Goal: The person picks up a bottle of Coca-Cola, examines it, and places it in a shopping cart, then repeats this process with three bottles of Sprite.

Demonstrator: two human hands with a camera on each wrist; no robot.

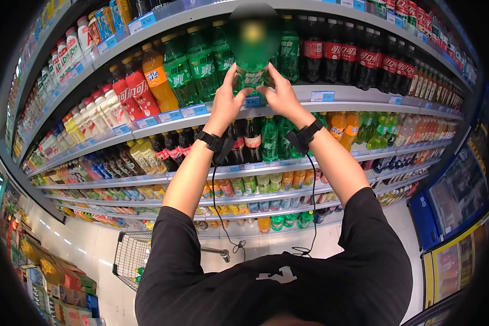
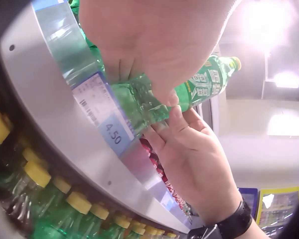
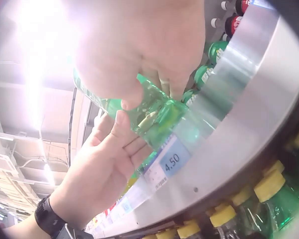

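A green soda bottle (image 1: 251,77) with a yellow cap stands at the front edge of a shelf, its top blurred in the head view. My left hand (image 1: 227,102) grips its lower part from the left, and my right hand (image 1: 283,98) grips it from the right. The thumbs nearly meet at the front of the bottle (image 2: 209,79), as both wrist views show. In the right wrist view its clear green base (image 3: 162,117) is close behind the shelf's clear front strip. Similar green bottles (image 1: 204,68) line up to the left.
A price tag (image 1: 252,101) reading 4.50 sits on the shelf edge just below the hands. Cola bottles (image 1: 339,51) stand to the right and orange soda (image 1: 158,79) to the left. Lower shelves hold more drinks. A wire shopping cart (image 1: 130,258) is behind on the left.
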